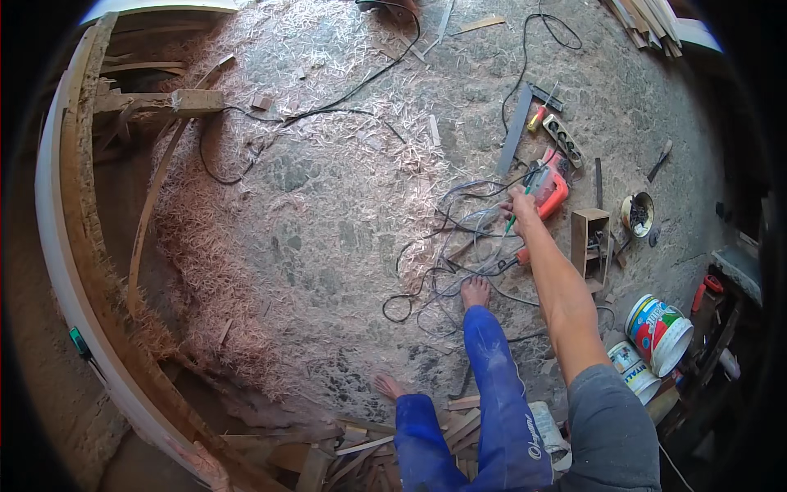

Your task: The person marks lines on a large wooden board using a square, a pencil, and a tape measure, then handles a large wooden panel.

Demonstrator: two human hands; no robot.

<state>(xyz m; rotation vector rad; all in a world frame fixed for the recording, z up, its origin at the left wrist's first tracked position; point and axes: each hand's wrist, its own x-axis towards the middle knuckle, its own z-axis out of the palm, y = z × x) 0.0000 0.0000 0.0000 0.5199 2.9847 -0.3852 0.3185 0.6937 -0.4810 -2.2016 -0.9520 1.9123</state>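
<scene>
My right hand (520, 205) reaches over a red-and-grey power tool (554, 193), its fingers closed around a thin green item (510, 224) that I cannot clearly identify. Loops of cable (455, 234) lie around and beneath it. Beside the power tool are a power strip (562, 139), a screwdriver (539, 117) with a red-and-yellow handle, and a metal square (516, 123). A pinkish shape at the lower left, on the long curved board (131, 394), may be my left hand (205, 463); its fingers are indistinct. My bare feet stand on the dusty floor.
Wood shavings (205, 254) cover much of the floor. A small wooden box (590, 246), a tin of hardware (638, 216) and two paint buckets (656, 336) stand on the right. Timber beams (156, 102) line the left, a green tape measure (79, 343) among them. Offcuts (344, 459) lie behind my feet.
</scene>
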